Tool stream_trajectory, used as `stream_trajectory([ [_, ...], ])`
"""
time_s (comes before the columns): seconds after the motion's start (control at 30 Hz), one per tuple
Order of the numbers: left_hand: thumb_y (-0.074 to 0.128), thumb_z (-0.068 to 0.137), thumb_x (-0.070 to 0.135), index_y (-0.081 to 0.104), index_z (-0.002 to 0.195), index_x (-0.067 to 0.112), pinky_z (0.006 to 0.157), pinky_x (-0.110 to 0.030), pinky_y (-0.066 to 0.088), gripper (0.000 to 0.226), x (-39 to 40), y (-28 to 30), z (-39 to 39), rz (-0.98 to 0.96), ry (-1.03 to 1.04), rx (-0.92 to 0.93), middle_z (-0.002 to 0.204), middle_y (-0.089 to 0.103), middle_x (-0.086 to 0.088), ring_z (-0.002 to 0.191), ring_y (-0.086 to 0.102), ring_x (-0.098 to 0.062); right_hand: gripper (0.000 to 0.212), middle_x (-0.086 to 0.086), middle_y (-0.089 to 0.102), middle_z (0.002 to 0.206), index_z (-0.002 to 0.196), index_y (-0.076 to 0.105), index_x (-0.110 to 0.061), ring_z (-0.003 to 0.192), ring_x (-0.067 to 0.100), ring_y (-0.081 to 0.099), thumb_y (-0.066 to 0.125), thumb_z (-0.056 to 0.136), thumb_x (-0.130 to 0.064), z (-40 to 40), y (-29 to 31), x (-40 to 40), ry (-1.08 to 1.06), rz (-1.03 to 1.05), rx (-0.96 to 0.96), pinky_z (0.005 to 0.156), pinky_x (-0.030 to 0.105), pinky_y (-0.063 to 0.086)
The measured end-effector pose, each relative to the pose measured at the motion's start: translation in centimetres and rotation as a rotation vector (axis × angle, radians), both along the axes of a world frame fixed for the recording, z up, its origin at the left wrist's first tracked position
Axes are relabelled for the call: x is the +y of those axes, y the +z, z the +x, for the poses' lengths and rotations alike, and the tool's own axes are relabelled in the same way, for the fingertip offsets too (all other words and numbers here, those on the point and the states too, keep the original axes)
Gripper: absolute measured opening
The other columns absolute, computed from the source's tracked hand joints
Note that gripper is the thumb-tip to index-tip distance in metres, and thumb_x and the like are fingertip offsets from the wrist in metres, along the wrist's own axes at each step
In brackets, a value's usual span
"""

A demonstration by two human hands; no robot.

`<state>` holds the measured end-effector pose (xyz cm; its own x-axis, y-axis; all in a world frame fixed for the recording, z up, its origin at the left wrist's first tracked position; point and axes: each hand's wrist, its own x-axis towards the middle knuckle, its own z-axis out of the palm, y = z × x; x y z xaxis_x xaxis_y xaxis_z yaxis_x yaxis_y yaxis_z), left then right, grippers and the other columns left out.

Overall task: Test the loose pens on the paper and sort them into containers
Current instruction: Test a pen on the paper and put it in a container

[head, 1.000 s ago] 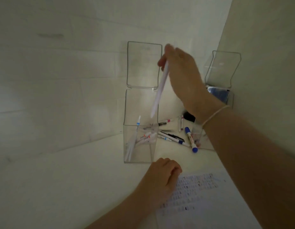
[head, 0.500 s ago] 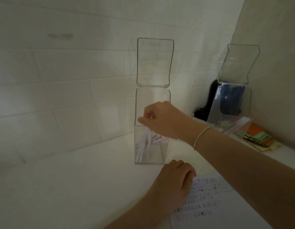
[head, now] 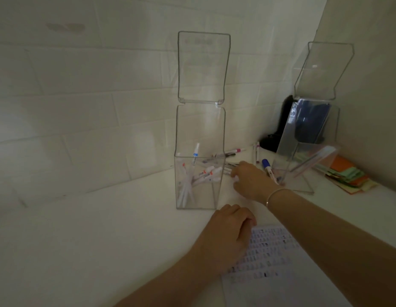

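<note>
Now, change: the white pen held above the left container (head: 198,180) a second ago is gone from the right hand (head: 251,181); likely dropped in, so sorted.
Left hand (head: 229,231): loosely curled, holding nothing, steadying the test paper (head: 279,262) on the desk (head: 104,240).
Right hand: reaching into the loose pens (head: 234,151); grip cannot be told.
Counts: two clear lidded containers, right container (head: 303,173) tilted; about six loose pens, blue-capped marker (head: 268,166) among them.

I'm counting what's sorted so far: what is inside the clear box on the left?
The left clear box holds a loose bundle of white pens leaning together, some with red or blue marks. Overlap hides their exact number.
</note>
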<state>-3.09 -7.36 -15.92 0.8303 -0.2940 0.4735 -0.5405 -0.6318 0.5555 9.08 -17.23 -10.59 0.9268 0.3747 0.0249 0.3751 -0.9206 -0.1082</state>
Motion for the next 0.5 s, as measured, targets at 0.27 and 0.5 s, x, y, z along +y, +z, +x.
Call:
stream_trajectory([
  [0.27,0.026,0.088,0.032,0.061,0.097,0.014,0.081,-0.028,0.038,0.041,0.0,0.0,-0.1,-0.001,-0.003,0.030,0.094,0.060,0.000,0.087,0.048,-0.014,0.026,0.014,0.052,0.119,0.116,0.049,-0.006,0.108,0.029,0.050,0.045,0.091,-0.013,0.8,-0.8,1.6,-0.023,-0.045,-0.100,0.087,0.033,0.037],
  [0.5,0.025,0.088,0.031,0.062,0.095,0.013,0.079,-0.027,0.038,0.042,-0.1,0.3,-0.2,-0.005,-0.003,0.026,0.090,0.059,-0.001,0.084,0.048,-0.014,0.027,0.011,0.052,0.120,0.116,0.050,-0.009,0.109,0.027,0.050,0.042,0.091,-0.011,1.2,-0.7,1.5,-0.103,-0.114,-0.166,0.091,0.034,0.037],
])
